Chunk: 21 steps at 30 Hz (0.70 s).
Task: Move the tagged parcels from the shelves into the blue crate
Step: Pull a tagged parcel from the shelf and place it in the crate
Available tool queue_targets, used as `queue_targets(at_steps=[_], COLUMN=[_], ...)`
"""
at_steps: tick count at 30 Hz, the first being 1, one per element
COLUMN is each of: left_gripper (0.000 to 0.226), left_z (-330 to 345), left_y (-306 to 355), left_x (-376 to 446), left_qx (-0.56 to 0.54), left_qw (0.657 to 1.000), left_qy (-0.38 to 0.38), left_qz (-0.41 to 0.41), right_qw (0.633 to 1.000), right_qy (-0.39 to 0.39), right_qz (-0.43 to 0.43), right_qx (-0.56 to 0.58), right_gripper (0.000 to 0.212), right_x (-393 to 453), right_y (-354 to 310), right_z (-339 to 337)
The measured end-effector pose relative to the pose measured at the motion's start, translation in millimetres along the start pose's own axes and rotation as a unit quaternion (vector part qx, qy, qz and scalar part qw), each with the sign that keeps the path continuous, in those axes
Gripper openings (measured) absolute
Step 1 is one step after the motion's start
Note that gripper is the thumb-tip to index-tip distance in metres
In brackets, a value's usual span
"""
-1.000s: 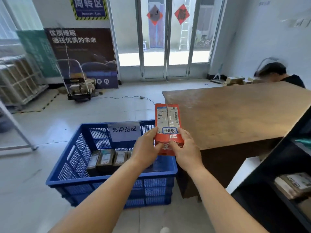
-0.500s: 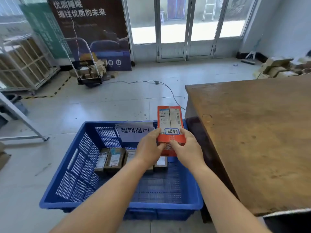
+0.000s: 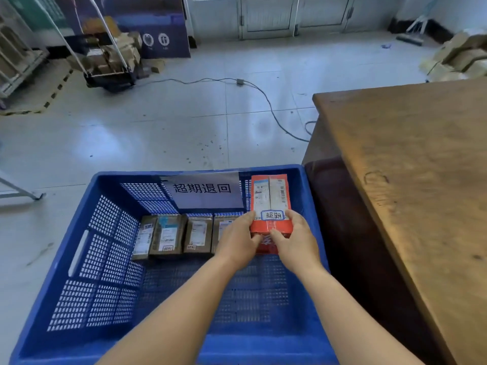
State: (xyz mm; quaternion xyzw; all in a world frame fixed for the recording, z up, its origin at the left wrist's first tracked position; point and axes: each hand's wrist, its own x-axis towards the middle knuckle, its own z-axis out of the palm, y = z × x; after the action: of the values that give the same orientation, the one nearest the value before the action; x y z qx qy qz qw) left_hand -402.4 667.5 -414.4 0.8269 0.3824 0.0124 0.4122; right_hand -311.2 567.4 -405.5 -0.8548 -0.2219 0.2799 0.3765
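With the left hand (image 3: 238,239) and right hand (image 3: 295,237) both gripping the red parcel (image 3: 271,206), lower it upright into the blue crate (image 3: 87,259) at its far right corner, beside the brown parcels (image 3: 181,234).

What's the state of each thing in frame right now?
Red parcel: upright, held over the crate's far right corner.
Left hand: gripping the parcel.
Right hand: gripping the parcel.
Blue crate: open, partly filled.
Brown parcels: standing in a row at the far wall.

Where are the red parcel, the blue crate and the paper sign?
Red parcel (image 3: 270,196): head view, on its white shipping label.
Blue crate (image 3: 105,246): head view, on its left perforated wall.
Paper sign (image 3: 203,191): head view, on its printed characters.
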Motion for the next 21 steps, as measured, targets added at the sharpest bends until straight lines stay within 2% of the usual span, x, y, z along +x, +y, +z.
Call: queue_targets(at_steps=[6,12,21], left_gripper=[0.044,0.056,0.047], left_z=[57,122,208], left_y=[-63,-132,-205], left_x=[62,122,191], left_qx=[-0.004,0.005,-0.014], left_qw=[0.997,0.991,0.989], left_qy=[-0.075,-0.128,-0.138], left_qz=[-0.019,-0.041,-0.047], right_qw=[0.997,0.992,0.988], right_qy=[0.023,0.025,0.032], right_qz=[0.070,0.117,0.129], right_qx=[-0.037,-0.045,-0.081], right_gripper=[0.056,0.056,0.054], right_x=[58,112,187], right_y=[65,144,244], right_z=[58,120,183])
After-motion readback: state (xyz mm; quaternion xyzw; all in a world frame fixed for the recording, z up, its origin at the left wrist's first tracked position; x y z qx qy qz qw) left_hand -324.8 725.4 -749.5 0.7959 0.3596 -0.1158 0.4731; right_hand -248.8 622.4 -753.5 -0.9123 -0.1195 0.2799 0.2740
